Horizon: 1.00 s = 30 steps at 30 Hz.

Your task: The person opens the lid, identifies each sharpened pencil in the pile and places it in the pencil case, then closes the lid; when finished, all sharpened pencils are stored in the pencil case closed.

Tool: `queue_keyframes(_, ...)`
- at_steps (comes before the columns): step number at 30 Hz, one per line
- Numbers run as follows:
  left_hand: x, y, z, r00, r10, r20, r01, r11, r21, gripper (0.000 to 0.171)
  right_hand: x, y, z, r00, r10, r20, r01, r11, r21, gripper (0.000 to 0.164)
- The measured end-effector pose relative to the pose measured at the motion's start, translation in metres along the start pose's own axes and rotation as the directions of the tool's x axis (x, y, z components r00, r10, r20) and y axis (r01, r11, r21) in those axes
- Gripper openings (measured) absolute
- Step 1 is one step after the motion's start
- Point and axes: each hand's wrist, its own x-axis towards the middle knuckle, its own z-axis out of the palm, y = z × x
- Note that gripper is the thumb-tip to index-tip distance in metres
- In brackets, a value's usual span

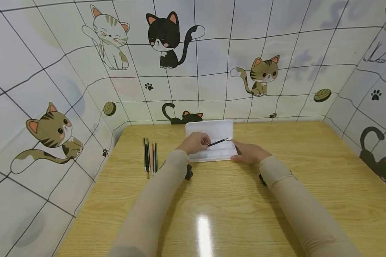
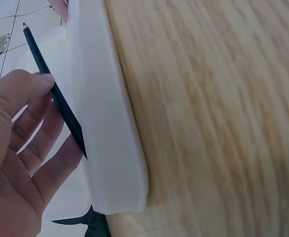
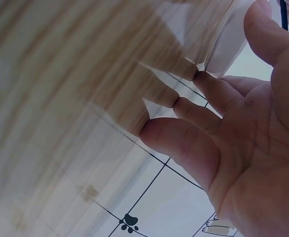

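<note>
Between thumb and fingers, my left hand (image 1: 195, 143) pinches a dark pencil (image 1: 218, 142), its pale tip pointing to the right. The pencil slants over the open white pencil case (image 1: 212, 156), whose lid (image 1: 217, 129) is raised at the back. In the left wrist view the pencil's (image 2: 59, 100) lower end reaches the case's long wall (image 2: 112, 128). My right hand (image 1: 251, 152) rests at the case's right end, thumb by the front corner. Seen from the right wrist, its spread fingers (image 3: 184, 140) touch the table with their tips.
Several pencils (image 1: 147, 153) lie side by side on the wooden table (image 1: 231, 200), left of the case. Behind the table hangs a white sheet (image 1: 212, 82) with cat drawings, which also covers both sides.
</note>
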Motion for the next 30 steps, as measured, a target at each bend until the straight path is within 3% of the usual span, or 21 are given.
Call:
queue_keyframes(6,-0.003,-0.006,-0.004,0.999,0.046,-0.017,-0.046,0.999,0.028,0.020,-0.001,-0.002,-0.001,1.000,-0.002,0.003,0.002,1.000,0.020,0.087)
queue_keyframes(12,-0.014,-0.013,-0.018,0.997,0.053,-0.057,-0.055,0.998,-0.032,0.024,0.000,-0.001,0.000,1.000,0.017,0.004,-0.017,1.000,0.020,0.087)
queue_keyframes(25,-0.042,-0.047,-0.044,0.990,-0.028,-0.140,0.018,0.997,-0.071,0.023,-0.003,0.000,-0.001,1.000,0.018,0.010,-0.018,0.999,0.028,0.089)
queue_keyframes(30,-0.058,-0.056,-0.058,0.983,-0.126,-0.135,0.098,0.977,-0.192,0.028,-0.002,-0.001,0.000,1.000,0.011,0.008,-0.012,0.999,0.035,0.089)
